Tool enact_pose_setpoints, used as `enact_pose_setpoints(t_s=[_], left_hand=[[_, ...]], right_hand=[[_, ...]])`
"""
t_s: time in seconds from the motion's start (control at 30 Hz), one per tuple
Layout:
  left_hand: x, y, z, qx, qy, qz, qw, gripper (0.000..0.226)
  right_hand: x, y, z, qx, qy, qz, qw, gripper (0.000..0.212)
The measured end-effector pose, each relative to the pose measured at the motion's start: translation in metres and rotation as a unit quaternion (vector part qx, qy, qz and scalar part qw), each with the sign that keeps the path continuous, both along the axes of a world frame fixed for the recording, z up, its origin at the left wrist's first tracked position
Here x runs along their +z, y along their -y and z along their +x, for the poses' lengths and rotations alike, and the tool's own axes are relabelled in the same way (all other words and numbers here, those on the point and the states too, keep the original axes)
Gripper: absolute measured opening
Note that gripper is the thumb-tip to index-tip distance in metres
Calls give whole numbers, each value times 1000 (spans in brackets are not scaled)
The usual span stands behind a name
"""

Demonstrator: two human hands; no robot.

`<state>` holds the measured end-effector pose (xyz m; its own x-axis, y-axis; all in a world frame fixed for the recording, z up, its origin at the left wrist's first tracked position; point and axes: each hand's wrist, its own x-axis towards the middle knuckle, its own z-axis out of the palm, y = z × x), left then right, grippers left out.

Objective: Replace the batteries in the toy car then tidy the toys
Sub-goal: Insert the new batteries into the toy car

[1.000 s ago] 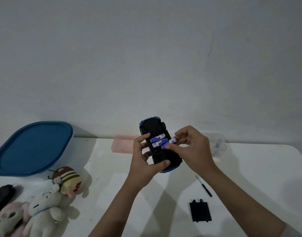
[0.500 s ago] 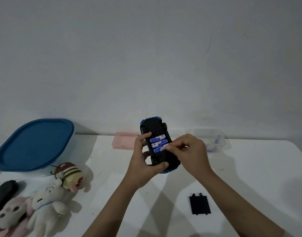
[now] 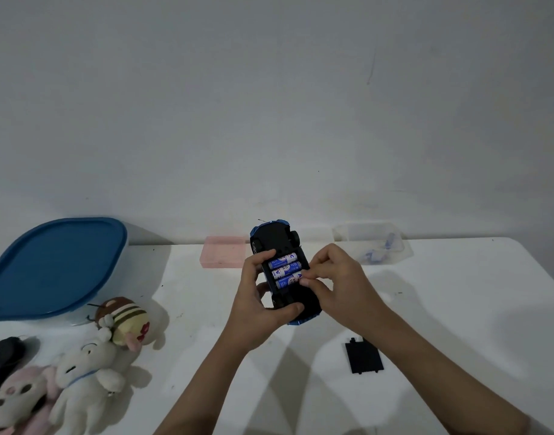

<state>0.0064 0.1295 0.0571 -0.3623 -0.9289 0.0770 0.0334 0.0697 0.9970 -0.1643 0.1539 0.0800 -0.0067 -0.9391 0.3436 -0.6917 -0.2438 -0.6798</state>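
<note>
Centre frame, the toy car is flipped belly-up and held just above the white table, its open battery bay facing the camera. The left hand grips the car from the left side, fingers curled over the far edge of the bay and thumb clamped across the car's near end. Three blue batteries lie side by side in the bay, stacked from far to near. The right hand comes in from the right, fingertips bunched and pressing on the right end of the nearest battery; whether they pinch it or just push on it, I cannot tell from here.

Lower right of centre, the black battery cover lies flat on the table, well apart from the car. Behind the car, against the wall, sits a pink tray, and further right a clear plastic container with small blue pieces inside, too blurred to identify.

On the left edge of the frame sits a big tub with a blue lid. Below it is a cluster of soft toys: a striped bee plush, a white plush touching it, and a pink plush in the bottom left corner. A black object lies just beside them; it looks like a remote, but I cannot be sure.
</note>
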Motion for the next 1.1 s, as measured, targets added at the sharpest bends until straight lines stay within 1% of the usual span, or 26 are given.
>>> enact_pose_setpoints(t_s=[0.13, 0.2, 0.27, 0.4, 0.5, 0.67, 0.73, 0.83, 0.9, 0.97, 1.1], left_hand=[[-14, -2, 0, -25, -4, 43, 999, 80], [-23, -6, 0, -33, 1, 62, 998, 81], [-33, -12, 1, -43, 6, 74, 996, 82], [-48, -23, 6, -58, 10, 94, 994, 82], [-54, -29, 9, -61, 12, 104, 993, 81], [-60, -36, 9, -73, 24, 115, 990, 81], [-61, -39, 8, -79, 31, 122, 989, 81], [-62, -44, 9, -85, 37, 131, 987, 81], [-63, -47, 10, -87, 39, 136, 986, 80], [-64, -49, 11, -87, 39, 140, 986, 80], [-64, -50, 13, -86, 36, 140, 986, 80]], right_hand=[[3, 0, -14, 31, 23, 111, 993, 10], [1, -8, -24, 15, 79, 158, 984, 14], [-7, -22, -36, -32, 118, 195, 973, 17], [-42, -59, -59, -135, 59, 256, 956, 12], [-72, -84, -69, -206, 71, 300, 929, 16], [-97, -100, -68, -228, 60, 325, 916, 45], [-101, -100, -65, -222, 45, 321, 920, 50], [-104, -98, -64, -214, 20, 314, 925, 46], [-104, -97, -65, -212, 22, 315, 925, 42], [-104, -97, -68, -217, 49, 312, 924, 38], [-103, -95, -72, -233, 148, 300, 913, 26]])
